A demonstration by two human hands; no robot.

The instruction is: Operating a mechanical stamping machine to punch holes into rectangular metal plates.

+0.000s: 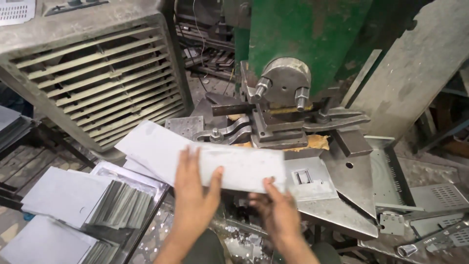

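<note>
Head view looks down on 2 bare hands gripping 1 flat sheet-metal blank (pixel 195 159) in front of a green press machine (pixel 312 36). Left hand (pixel 194 193) lies with its fingers spread over the blank's middle and the thumb clamped along the near edge. Right hand (pixel 276 208) pinches the blank's right near corner, thumb on top, fingers beneath. Tilted slightly, the blank hangs just left of the press die plate (pixel 312 178), whose rectangular slot sits beside the blank's right end. Stacks of grey metal sheets (pixel 80 203) lie at lower left, under a louvred cooler housing (pixel 97 78). Punched panels (pixel 435 205) rest at right.
</note>
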